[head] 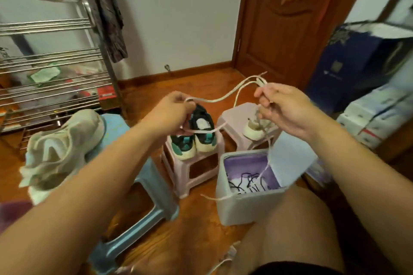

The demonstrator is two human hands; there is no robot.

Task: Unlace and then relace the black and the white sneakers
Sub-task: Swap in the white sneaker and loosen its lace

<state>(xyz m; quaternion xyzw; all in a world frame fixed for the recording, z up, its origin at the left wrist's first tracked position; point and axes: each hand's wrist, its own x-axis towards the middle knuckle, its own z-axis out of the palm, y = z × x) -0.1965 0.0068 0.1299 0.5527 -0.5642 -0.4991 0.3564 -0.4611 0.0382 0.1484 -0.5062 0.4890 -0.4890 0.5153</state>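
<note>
My left hand [173, 113] and my right hand [283, 107] are both raised, each shut on a white shoelace [225, 96] that sags between them. Loose strands hang from my right hand down into a grey box [237, 203], which holds black laces [243, 183]. A pair of black sneakers [196, 138] with teal panels and cream toes stands on a pink stool [190, 167] behind my left hand. One white sneaker [60, 149] lies on a blue stool [143, 187] at the left. Another white sneaker [253, 129] sits on a second pink stool [234, 116], partly hidden by my right hand.
A metal wire rack [51, 73] stands at the left with clothes hanging above it. A wooden door [288, 18] is at the back. A dark blue bag [353, 62] and stacked white boxes [375, 116] stand at the right. My bare knee [290, 230] is in the foreground.
</note>
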